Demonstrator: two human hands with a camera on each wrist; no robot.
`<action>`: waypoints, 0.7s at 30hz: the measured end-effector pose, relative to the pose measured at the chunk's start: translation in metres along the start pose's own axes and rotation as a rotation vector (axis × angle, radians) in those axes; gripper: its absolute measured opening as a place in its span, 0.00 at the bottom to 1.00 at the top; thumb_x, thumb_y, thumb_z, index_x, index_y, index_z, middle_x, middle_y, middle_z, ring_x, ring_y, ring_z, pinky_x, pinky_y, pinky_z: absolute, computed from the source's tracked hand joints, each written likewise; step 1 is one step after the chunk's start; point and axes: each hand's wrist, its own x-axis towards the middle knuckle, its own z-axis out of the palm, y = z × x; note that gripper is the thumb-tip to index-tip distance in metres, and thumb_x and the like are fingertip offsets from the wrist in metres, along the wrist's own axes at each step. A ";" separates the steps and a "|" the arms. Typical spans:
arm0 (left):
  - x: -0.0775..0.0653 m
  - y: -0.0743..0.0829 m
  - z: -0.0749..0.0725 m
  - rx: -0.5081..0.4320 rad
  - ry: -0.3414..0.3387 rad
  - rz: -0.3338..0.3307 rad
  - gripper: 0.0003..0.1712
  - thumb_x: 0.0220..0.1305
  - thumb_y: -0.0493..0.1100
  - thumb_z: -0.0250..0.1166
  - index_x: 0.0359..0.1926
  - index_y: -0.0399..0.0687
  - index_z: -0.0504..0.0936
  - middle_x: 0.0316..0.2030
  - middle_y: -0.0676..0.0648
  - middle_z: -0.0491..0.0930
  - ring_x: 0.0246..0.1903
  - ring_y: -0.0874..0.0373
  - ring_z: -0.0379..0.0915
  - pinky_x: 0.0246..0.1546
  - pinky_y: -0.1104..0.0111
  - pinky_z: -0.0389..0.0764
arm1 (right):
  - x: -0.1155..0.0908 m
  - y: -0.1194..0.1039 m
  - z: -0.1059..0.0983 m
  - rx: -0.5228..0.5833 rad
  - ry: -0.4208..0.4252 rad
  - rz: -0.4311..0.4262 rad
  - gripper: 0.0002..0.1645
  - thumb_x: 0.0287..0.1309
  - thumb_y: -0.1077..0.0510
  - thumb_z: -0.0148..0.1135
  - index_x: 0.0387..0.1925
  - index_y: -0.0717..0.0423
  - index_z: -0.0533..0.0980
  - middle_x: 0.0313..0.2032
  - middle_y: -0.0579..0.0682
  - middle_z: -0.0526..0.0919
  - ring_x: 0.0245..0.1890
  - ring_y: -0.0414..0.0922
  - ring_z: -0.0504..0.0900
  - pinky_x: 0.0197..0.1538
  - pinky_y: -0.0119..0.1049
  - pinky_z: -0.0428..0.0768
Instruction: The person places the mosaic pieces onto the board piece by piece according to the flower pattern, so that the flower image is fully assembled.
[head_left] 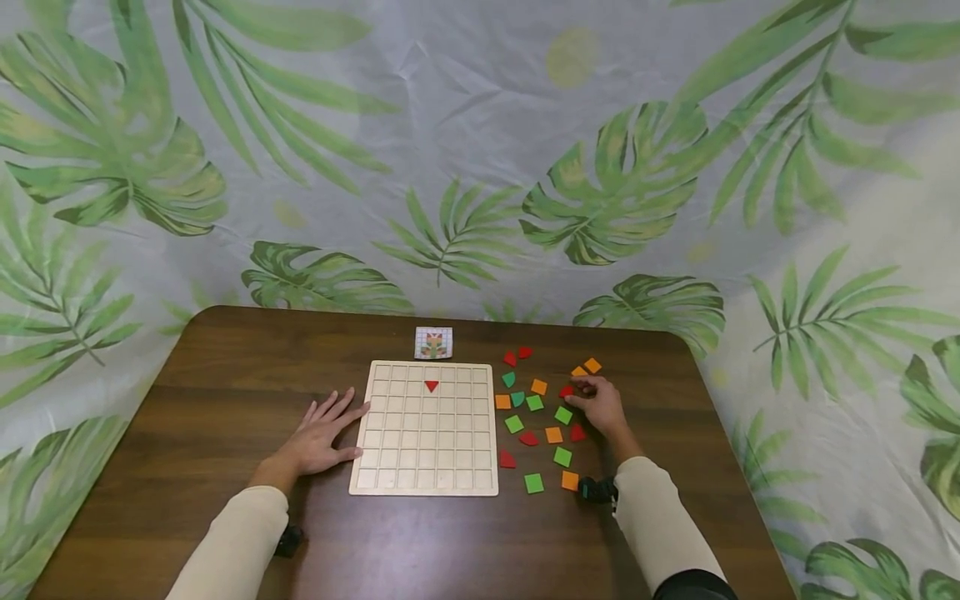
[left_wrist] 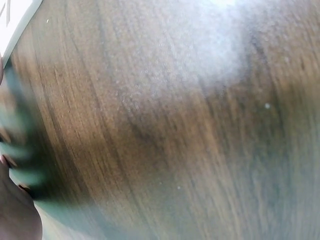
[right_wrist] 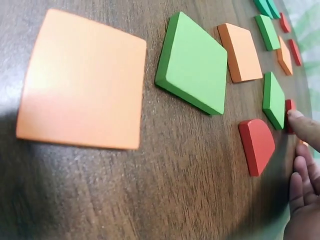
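A pale wooden grid board (head_left: 429, 433) lies on the brown table, with one red wedge-shaped piece (head_left: 431, 386) in an upper cell. My left hand (head_left: 318, 437) rests at the board's left edge, fingers spread and fairly straight. In the left wrist view only part of that hand (left_wrist: 17, 210) shows at the lower left. To the right of the board, my right hand (head_left: 600, 406) pinches a small red piece (head_left: 566, 391) between thumb and index finger, at table level. The right wrist view shows the thumb against this red piece (right_wrist: 290, 107), beside a green square (right_wrist: 273, 100).
Loose orange squares (head_left: 553, 435), green squares (head_left: 533, 483), red rounded pieces (head_left: 528, 438) and teal rounded pieces (head_left: 517, 399) lie scattered right of the board. A small printed pattern card (head_left: 433, 342) stands behind it. A leaf-print cloth (head_left: 465, 167) hangs at the table's back.
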 end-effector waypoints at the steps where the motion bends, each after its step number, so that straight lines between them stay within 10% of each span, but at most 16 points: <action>1: 0.000 0.000 0.000 -0.003 -0.002 -0.002 0.43 0.61 0.59 0.64 0.71 0.47 0.62 0.73 0.34 0.49 0.70 0.31 0.41 0.65 0.36 0.39 | 0.000 0.000 0.000 -0.007 -0.001 0.003 0.22 0.57 0.63 0.67 0.53 0.66 0.77 0.50 0.64 0.76 0.48 0.58 0.73 0.55 0.52 0.72; 21: -0.001 0.002 -0.002 -0.005 -0.013 -0.017 0.43 0.61 0.59 0.64 0.72 0.47 0.61 0.73 0.34 0.49 0.71 0.32 0.40 0.66 0.37 0.38 | 0.002 -0.007 -0.001 -0.064 0.007 0.025 0.16 0.60 0.62 0.65 0.48 0.67 0.80 0.47 0.64 0.78 0.45 0.57 0.75 0.51 0.52 0.74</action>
